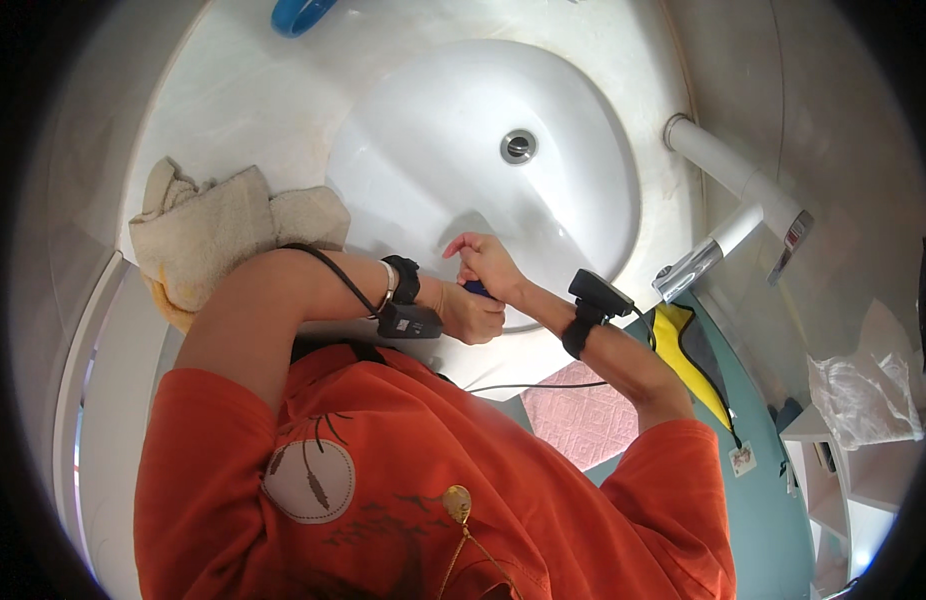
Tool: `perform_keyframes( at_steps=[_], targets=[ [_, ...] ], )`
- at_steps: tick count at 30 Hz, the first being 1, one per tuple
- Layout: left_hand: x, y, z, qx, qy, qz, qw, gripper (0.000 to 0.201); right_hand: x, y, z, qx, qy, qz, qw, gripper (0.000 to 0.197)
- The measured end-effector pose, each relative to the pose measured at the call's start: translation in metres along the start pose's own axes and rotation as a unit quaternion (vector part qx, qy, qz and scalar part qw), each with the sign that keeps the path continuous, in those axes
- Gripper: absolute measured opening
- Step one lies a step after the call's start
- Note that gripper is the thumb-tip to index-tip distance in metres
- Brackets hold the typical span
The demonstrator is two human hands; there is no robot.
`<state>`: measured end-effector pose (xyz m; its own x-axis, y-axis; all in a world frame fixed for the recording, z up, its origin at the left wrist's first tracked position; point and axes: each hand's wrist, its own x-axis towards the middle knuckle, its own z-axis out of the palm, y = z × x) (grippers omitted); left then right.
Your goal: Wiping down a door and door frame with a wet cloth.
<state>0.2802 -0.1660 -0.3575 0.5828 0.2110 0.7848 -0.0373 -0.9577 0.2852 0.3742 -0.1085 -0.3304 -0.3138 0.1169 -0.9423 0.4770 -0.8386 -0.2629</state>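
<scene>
Over the near edge of the white basin (403,130) my two hands are close together. My left hand (471,315) is closed round a small dark blue thing (477,288); most of it is hidden, so its kind does not show. Just above it, my right hand (490,264) is against or very near the blue thing. Its fingers are loosely bent and apart, one of them stretched to the left. A metal drain (518,147) lies in the basin beyond my hands. No water shows running.
A beige towel (213,230) lies bunched on the counter at the left. A white and chrome faucet (733,190) reaches in from the right wall. At the far edge is a blue object (298,15). A yellow cloth (688,360) and clear plastic bag (863,390) hang at right.
</scene>
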Motion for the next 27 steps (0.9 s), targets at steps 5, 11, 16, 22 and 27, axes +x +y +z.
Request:
perform_keyframes(
  at_steps=[5, 11, 16, 22, 27],
  targets=[
    [-0.002, -0.002, 0.006, 0.029, -0.008, 0.006, 1.0, 0.012, 0.002, -0.003, -0.002, -0.021, 0.022, -0.007, 1.0, 0.021],
    [-0.004, 0.0, 0.009, 0.012, 0.001, 0.01, 1.0, 0.012, 0.006, 0.004, -0.001, -0.01, 0.029, -0.01, 0.999, 0.021],
    [-0.006, 0.001, 0.009, 0.002, 0.0, 0.006, 1.0, 0.013, 0.005, 0.001, 0.001, 0.0, 0.029, -0.001, 1.0, 0.021],
    [-0.008, 0.002, 0.014, -0.012, 0.0, 0.01, 1.0, 0.013, 0.005, 0.001, 0.001, -0.002, 0.031, 0.001, 1.0, 0.021],
    [-0.007, -0.004, 0.012, -0.008, 0.028, 0.026, 0.999, 0.009, 0.008, 0.003, 0.0, -0.004, 0.033, -0.002, 0.999, 0.02]
  ],
)
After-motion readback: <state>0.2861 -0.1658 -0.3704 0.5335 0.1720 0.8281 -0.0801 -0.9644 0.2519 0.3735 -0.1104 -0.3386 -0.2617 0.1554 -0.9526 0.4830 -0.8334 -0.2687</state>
